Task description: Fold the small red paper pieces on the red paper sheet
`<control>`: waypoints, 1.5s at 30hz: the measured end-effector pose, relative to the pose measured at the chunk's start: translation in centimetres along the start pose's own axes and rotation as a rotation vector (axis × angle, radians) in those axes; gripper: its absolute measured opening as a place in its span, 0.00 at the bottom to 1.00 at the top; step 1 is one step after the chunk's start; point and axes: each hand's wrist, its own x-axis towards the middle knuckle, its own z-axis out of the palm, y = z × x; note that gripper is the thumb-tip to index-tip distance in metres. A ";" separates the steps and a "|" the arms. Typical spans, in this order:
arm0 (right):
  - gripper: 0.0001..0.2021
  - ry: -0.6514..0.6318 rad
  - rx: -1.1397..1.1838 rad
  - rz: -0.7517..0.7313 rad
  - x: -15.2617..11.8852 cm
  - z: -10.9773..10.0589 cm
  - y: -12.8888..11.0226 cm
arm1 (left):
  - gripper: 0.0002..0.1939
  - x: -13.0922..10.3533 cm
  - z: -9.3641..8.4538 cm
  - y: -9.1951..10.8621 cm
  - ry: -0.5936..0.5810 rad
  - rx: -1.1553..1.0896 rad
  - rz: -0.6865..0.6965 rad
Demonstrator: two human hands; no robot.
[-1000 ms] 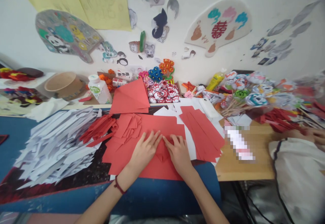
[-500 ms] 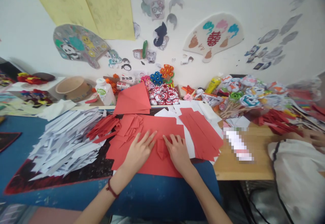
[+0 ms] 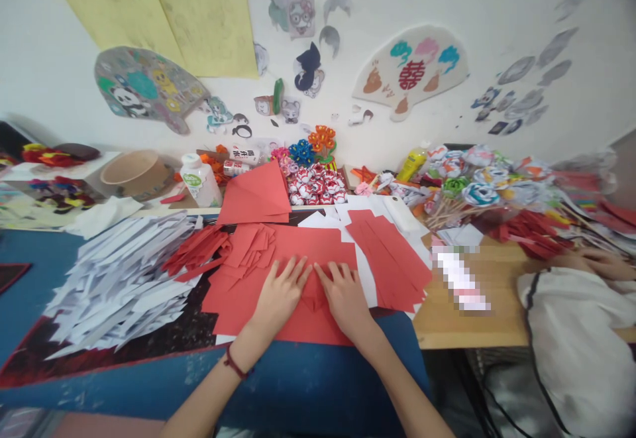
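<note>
Both hands rest on large red paper sheets (image 3: 293,242) at the table's front. My left hand (image 3: 284,292) lies with fingers spread, its fingertips on a small folded red piece (image 3: 311,292). My right hand (image 3: 344,295) presses the same piece from the other side, fingers apart, its index fingertip close to the left one. The small piece is partly covered by the hands. Folded red strips (image 3: 199,249) and a heap of folded white strips (image 3: 124,279) lie to the left. More red strips (image 3: 387,259) sit on white paper at the right.
Behind stand a white bottle (image 3: 200,183), a round wooden bowl (image 3: 134,176) and paper flowers (image 3: 318,185). On the right are wrapped flowers on sticks (image 3: 479,183) and another person's pale sleeve (image 3: 581,345) beside the wooden table (image 3: 467,325).
My hands have come closer together over the small folded piece, covering more of it. The whole view has shifted slightly, so things appear further left.
</note>
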 end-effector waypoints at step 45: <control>0.04 0.025 0.844 0.095 3.7 0.4 4.0 | 0.03 2.2 0.6 -5.3 0.128 -0.871 -0.114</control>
